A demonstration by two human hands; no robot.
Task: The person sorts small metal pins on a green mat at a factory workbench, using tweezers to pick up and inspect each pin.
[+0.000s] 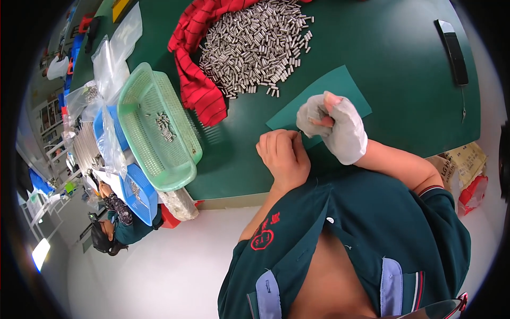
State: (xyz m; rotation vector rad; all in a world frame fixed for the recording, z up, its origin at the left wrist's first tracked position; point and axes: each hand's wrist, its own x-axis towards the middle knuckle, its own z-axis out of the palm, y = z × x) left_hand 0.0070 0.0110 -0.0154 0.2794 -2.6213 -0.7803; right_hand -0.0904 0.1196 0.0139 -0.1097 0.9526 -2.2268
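As left hand [284,158] curls, right hand [337,127] likewise

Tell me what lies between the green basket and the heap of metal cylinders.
The red striped cloth lies between the green basket and the heap of metal cylinders, with green table showing between basket and cloth, in the head view.

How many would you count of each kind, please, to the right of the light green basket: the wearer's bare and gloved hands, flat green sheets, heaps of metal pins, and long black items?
Bare left hand: 1
Partly gloved right hand: 1
Flat green sheet: 1
Heap of metal pins: 1
Long black item: 1
Total: 5
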